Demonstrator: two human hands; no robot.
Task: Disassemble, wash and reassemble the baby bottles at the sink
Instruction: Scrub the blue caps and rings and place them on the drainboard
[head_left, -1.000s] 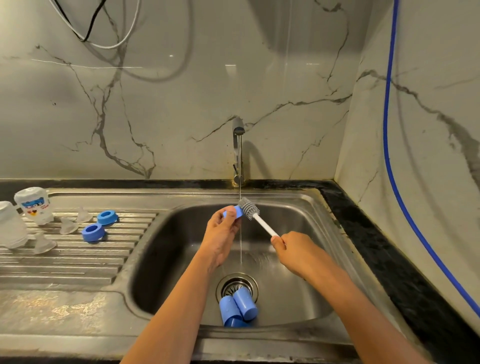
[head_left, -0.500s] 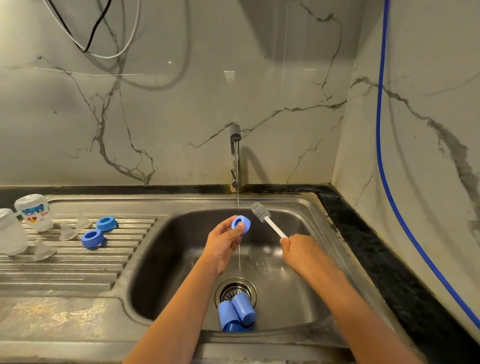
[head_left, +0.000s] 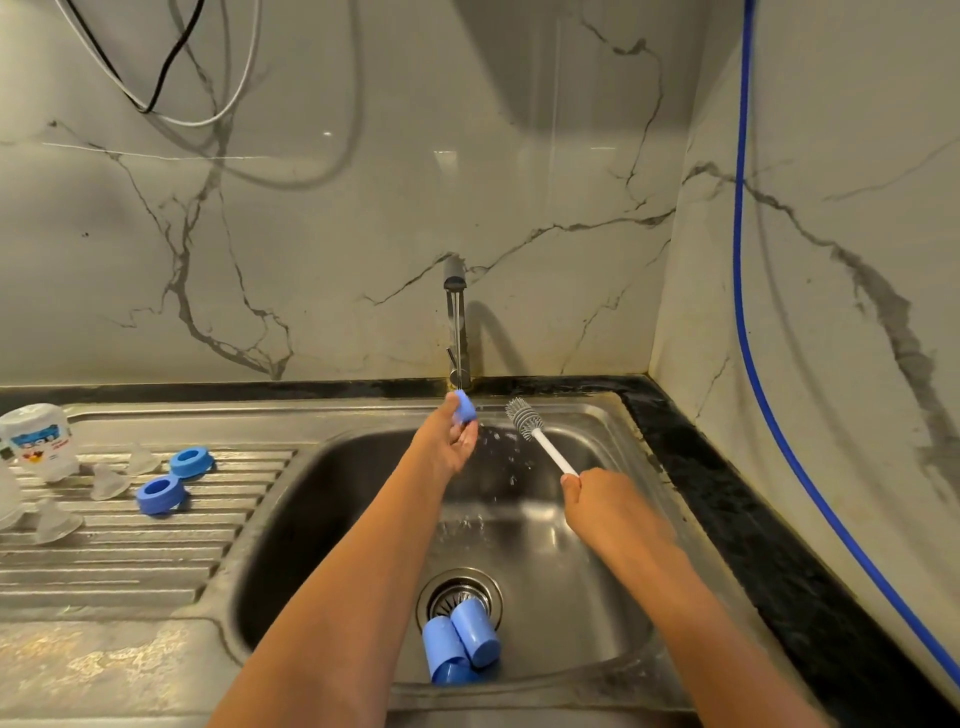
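Nearest us, two blue caps (head_left: 460, 647) lie against the drain of the steel sink (head_left: 311, 519). Our left hand (head_left: 447, 441) pinches a blue screw ring (head_left: 465, 405) under the faucet (head_left: 457, 332) stream. Our right hand (head_left: 602, 501) grips the bottle brush (head_left: 524, 415) just beside it. Left, the ribbed drainboard (head_left: 104, 561) holds two more rings (head_left: 161, 493), clear nipples (head_left: 109, 480) and a bottle (head_left: 36, 441). Behind stand veined marble walls (head_left: 363, 208), with a blue hose (head_left: 737, 234) on the right one.

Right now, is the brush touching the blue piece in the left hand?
No, the brush in the right hand stands clear to the side of the blue piece the left hand holds.
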